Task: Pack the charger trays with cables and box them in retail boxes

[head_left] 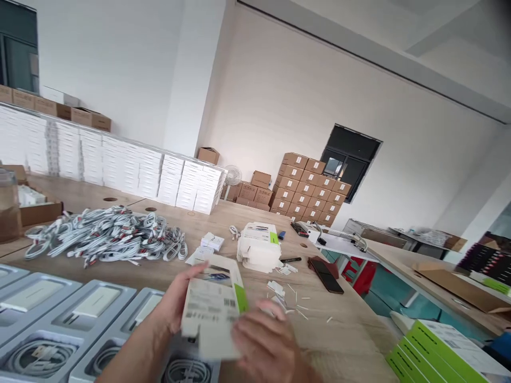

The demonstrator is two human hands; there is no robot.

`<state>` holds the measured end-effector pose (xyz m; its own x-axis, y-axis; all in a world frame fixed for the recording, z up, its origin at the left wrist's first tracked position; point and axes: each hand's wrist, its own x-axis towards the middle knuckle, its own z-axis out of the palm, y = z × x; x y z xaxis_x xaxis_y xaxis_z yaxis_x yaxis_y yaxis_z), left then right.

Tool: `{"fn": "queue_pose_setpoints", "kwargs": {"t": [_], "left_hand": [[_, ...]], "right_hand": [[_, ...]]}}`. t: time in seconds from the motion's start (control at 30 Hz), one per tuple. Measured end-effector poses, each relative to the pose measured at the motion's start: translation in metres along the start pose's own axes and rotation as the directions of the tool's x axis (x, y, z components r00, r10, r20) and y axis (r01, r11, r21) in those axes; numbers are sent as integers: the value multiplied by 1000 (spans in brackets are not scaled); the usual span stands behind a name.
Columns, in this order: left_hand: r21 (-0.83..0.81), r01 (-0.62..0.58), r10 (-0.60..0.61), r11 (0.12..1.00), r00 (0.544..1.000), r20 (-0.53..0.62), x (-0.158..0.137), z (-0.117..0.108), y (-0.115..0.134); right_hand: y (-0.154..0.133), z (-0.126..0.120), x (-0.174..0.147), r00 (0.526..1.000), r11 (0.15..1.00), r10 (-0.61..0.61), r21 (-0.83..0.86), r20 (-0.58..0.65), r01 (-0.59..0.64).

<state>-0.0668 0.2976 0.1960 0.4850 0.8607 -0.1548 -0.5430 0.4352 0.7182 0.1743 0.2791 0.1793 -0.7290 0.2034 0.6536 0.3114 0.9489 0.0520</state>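
A white cardboard box (211, 303) with a green side strip and printed labels is held up before me, its lower end flap out. My left hand (179, 298) is closed on the box's left edge. At its lower right side, my right hand (267, 340) touches or nearly touches the flap, fingers bent and smeared by motion; whether they grip is unclear. Below the box and left arm lie grey trays (75, 324) holding white rectangular devices (97, 301) and coiled cables (42, 357). Another open white-and-green box (259, 250) rests beyond on the table.
A heap of bundled white cables (115, 234) lies at left, before a long wall of stacked white boxes (120, 165). A phone (326, 275), a black pen (290, 260) and small white pieces (277, 290) are at right. Green-sided boxes (431, 354) are stacked at lower right.
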Motion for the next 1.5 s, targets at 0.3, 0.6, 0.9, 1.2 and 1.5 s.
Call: {"fn": "queue_pose_setpoints", "kwargs": {"t": [0.3,0.6,0.9,1.2,1.5], "left_hand": [[326,56,-91,944,992,93,0,32,-34],[368,159,-201,916,976,78,0,40,-32],[837,117,-56,534,993,-104,3,45,-29],[807,38,-69,590,998,3,3,44,-35],[568,81,-19,819,993,-115,-2,53,-21]], "right_hand": [[44,-23,-37,687,601,719,405,103,-690],[35,-25,-34,703,608,639,355,312,-710],[29,-12,-38,651,380,586,546,482,-746],[43,-6,-47,529,-187,423,642,736,-744],[83,-34,-69,339,351,879,25,336,-936]]}}
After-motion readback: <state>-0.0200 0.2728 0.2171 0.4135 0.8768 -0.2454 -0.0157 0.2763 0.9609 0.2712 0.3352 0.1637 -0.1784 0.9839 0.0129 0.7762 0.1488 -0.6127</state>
